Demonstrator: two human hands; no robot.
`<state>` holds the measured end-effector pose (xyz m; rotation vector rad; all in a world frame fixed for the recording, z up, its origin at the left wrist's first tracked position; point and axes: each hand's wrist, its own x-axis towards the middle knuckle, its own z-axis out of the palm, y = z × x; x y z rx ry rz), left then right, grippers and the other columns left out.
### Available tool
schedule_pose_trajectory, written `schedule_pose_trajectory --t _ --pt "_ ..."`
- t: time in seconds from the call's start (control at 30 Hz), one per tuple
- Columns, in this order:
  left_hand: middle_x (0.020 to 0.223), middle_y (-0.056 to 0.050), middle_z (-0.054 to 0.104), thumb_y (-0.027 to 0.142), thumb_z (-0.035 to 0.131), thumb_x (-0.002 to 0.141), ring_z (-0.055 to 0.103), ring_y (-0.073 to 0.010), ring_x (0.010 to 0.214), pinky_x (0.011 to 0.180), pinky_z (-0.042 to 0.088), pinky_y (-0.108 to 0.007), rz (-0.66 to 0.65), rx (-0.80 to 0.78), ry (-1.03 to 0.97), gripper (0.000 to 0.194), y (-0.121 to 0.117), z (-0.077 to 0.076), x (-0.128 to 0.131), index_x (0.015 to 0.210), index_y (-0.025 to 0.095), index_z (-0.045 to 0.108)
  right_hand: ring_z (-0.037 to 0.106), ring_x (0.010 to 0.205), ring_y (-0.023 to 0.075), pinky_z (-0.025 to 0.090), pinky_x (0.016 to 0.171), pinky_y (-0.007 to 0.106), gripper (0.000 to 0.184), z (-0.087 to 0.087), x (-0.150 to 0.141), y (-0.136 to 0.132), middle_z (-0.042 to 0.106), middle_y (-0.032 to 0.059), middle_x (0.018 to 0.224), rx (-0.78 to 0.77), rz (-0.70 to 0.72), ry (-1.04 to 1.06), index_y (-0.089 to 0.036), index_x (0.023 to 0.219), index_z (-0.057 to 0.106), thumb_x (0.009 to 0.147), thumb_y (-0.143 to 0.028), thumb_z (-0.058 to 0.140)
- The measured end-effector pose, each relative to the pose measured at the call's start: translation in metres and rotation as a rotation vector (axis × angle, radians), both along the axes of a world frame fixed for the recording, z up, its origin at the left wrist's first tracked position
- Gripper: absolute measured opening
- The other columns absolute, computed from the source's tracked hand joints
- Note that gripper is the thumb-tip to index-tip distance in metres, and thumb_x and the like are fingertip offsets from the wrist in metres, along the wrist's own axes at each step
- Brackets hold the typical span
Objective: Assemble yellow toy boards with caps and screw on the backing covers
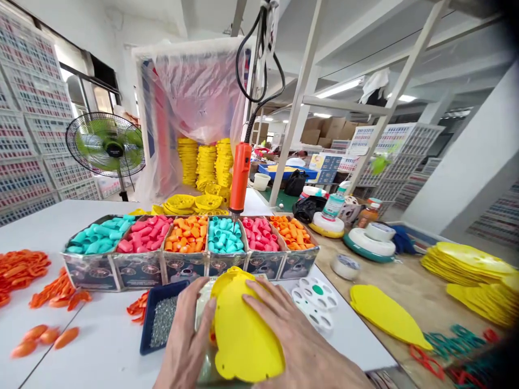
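A yellow plastic cover (pixel 245 329), rounded with small holes near its edge, is between my hands at the table's front. My left hand (pixel 186 332) grips its left side, thumb along the edge. My right hand (pixel 290 335) holds the right side, fingers laid over its top face. Under the cover, a pale block is partly visible, mostly hidden. An orange electric screwdriver (pixel 240 178) hangs above, its bit pointing down over the bins. Beside my left hand lies a dark blue tray (pixel 146 324) of small metal screws (pixel 164 321).
A row of bins (pixel 184 273) holds teal, pink and orange plastic parts. Orange pieces (pixel 22 270) lie at left. Yellow shells (pixel 186 202) are stacked behind. White perforated discs (pixel 318 297), yellow sheets (pixel 383 313) and tape rolls (pixel 368 243) lie right. A fan (pixel 113 146) stands back left.
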<state>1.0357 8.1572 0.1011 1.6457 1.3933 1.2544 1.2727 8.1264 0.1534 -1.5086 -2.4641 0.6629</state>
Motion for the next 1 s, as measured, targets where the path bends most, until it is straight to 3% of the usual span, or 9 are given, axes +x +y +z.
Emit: schedule_pose_trajectory --t 0.1,0.3,0.4,0.5,0.63,0.77,0.87,1.0 --pt "0.152 -0.008 0.054 0.053 0.051 0.095 0.046 -0.0313 0.143 0.120 0.035 -0.052 0.014 -0.080 -0.014 0.053 0.007 -0.011 -0.002 0.141 0.027 0.056 0.006 0.154 0.0409 0.006 0.124 0.064 0.121 -0.008 0.001 0.019 0.013 0.0118 0.168 0.016 0.010 0.011 -0.021 0.159 0.026 0.063 -0.080 0.071" --pt "0.154 -0.004 0.053 0.054 0.055 0.092 0.040 -0.0324 0.147 0.122 0.033 -0.050 -0.056 -0.125 -0.032 0.058 0.008 -0.027 0.004 0.146 0.035 0.051 0.009 0.154 0.0387 0.004 0.125 0.061 0.115 -0.011 -0.007 0.036 0.014 0.0112 0.168 -0.003 0.019 -0.013 -0.019 0.158 0.028 0.068 -0.077 0.069" --pt "0.156 -0.004 0.050 0.057 0.057 0.090 0.040 -0.0331 0.146 0.121 0.032 -0.053 -0.127 -0.069 -0.005 0.060 0.007 -0.039 0.000 0.146 0.037 0.050 0.010 0.155 0.0370 0.005 0.126 0.060 0.114 -0.010 -0.009 0.038 0.015 0.0100 0.168 0.007 0.012 -0.027 -0.019 0.159 0.028 0.069 -0.076 0.068" --pt "0.157 -0.003 0.048 0.060 0.058 0.088 0.041 -0.0339 0.146 0.118 0.037 -0.055 -0.218 0.034 0.045 0.053 0.008 -0.046 -0.004 0.138 0.040 0.058 0.011 0.154 0.0377 0.006 0.125 0.062 0.113 -0.012 -0.009 0.039 0.017 0.0103 0.167 0.018 0.004 -0.028 -0.019 0.158 0.029 0.069 -0.077 0.068" --pt "0.155 -0.003 0.050 0.066 0.061 0.083 0.044 -0.0371 0.143 0.112 0.045 -0.058 -0.208 0.067 0.075 0.057 0.000 -0.031 -0.006 0.135 0.043 0.060 0.011 0.154 0.0387 0.007 0.125 0.062 0.113 -0.016 -0.009 0.039 0.018 0.0098 0.167 0.028 -0.010 -0.035 -0.020 0.158 0.029 0.069 -0.079 0.066" --pt "0.157 -0.002 0.048 0.068 0.073 0.070 0.039 -0.0403 0.146 0.113 0.042 -0.060 -0.333 0.084 0.108 0.071 -0.013 -0.009 -0.011 0.136 0.045 0.059 0.010 0.154 0.0388 0.007 0.125 0.062 0.114 -0.019 -0.009 0.040 0.016 0.0095 0.168 0.031 -0.005 -0.036 -0.020 0.159 0.026 0.070 -0.080 0.064" --pt "0.155 -0.004 0.050 0.065 0.066 0.079 0.040 -0.0375 0.146 0.115 0.043 -0.056 -0.237 0.046 0.091 0.066 -0.010 -0.013 -0.007 0.140 0.041 0.056 0.008 0.155 0.0381 0.006 0.125 0.062 0.113 -0.019 -0.009 0.040 0.015 0.0094 0.168 0.032 0.012 -0.032 -0.020 0.160 0.024 0.072 -0.079 0.064" --pt "0.155 -0.008 0.050 0.053 0.050 0.095 0.043 -0.0328 0.145 0.118 0.039 -0.053 -0.112 0.002 0.072 0.056 0.006 -0.038 0.004 0.147 0.032 0.049 0.007 0.155 0.0378 0.005 0.125 0.062 0.115 -0.019 -0.008 0.040 0.015 0.0101 0.168 0.033 0.030 -0.023 -0.019 0.160 0.023 0.071 -0.078 0.065"
